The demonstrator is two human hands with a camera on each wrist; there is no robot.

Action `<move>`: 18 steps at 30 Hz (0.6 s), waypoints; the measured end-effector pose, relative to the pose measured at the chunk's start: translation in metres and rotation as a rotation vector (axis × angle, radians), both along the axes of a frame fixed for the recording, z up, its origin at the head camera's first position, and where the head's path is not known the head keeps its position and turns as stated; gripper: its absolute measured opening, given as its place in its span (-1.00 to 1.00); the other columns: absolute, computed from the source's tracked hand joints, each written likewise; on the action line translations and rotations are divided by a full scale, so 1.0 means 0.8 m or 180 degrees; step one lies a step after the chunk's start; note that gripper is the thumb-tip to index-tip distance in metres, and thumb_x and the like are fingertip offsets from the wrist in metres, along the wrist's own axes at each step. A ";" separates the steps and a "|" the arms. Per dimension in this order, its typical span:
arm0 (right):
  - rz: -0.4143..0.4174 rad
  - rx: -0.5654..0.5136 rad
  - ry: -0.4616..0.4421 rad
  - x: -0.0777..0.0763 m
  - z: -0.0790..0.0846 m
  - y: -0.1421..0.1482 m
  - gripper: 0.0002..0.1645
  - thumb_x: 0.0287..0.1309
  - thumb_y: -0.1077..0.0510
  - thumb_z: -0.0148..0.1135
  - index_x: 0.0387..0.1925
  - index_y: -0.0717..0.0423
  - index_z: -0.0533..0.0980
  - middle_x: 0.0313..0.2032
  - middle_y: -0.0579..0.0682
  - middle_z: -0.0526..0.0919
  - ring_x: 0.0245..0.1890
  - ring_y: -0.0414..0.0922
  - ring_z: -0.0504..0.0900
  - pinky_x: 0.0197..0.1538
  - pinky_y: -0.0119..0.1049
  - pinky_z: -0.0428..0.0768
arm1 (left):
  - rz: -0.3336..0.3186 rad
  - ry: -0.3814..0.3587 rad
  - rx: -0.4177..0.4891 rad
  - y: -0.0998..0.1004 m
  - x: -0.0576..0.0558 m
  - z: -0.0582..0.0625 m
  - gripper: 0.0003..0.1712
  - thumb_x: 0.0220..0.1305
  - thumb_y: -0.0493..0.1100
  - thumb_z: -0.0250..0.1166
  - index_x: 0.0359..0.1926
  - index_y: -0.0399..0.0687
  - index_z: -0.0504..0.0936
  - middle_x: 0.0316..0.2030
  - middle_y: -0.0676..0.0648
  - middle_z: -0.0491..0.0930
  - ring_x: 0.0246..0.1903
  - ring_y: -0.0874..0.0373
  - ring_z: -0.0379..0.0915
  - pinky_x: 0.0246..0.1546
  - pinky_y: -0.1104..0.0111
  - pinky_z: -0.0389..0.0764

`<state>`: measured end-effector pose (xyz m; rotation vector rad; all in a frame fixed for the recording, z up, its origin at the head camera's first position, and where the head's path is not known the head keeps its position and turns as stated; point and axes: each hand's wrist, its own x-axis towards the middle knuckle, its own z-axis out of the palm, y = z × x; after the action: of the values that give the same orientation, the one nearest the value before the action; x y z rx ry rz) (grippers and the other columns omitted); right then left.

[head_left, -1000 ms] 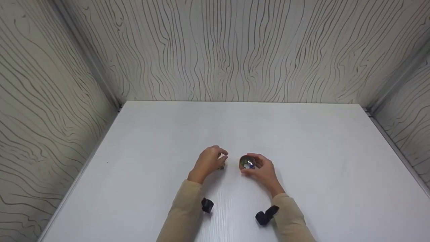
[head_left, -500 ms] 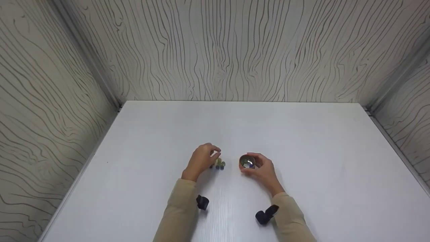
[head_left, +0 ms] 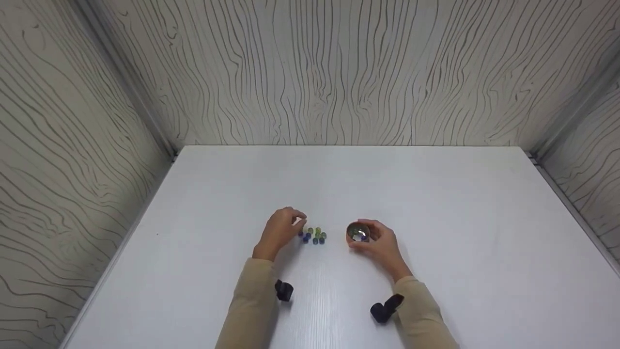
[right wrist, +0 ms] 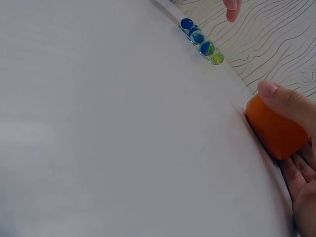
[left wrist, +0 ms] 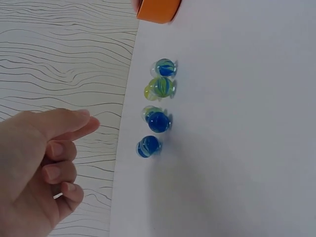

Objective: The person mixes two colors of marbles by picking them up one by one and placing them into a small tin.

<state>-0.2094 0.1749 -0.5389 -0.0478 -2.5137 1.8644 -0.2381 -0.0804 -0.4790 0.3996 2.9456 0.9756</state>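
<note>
My right hand (head_left: 380, 243) grips a small round orange bowl (right wrist: 276, 127), thumb on one side and fingers on the other. Its hollow faces up in the head view, shiny, with bits of blue and green inside. To its left, several glass marbles (head_left: 315, 235), blue and yellow-green, lie in a loose cluster on the white table. The left hand (head_left: 281, 228) hovers at the cluster's left side, thumb and index finger apart in the head view, nothing seen between them. In the left wrist view its other fingers curl loosely, beside the marbles (left wrist: 159, 86).
A white table (head_left: 436, 203) spreads out under both hands. Wood-patterned panels (head_left: 329, 72) rise behind it and on both sides. Small black devices (head_left: 285, 291) are strapped at each sleeve.
The left hand has drawn away to the left, and more marbles now show on the table where it was. The right hand and the bowl have stayed nearly in place.
</note>
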 end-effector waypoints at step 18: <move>-0.0050 -0.0071 -0.0022 -0.002 -0.001 -0.001 -0.25 -0.26 0.27 0.56 0.09 0.25 0.50 0.15 0.23 0.57 0.28 0.12 0.48 0.34 -0.15 0.40 | -0.0015 -0.0023 -0.0128 -0.011 -0.008 -0.020 -0.79 0.26 -0.21 0.26 -0.18 -0.22 0.72 -0.20 -0.19 0.70 -0.21 0.01 0.59 -0.10 0.16 0.60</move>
<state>-0.2112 0.1741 -0.5399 -0.0739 -2.4896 1.8900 -0.2443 -0.0895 -0.4947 0.4006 2.9510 0.9135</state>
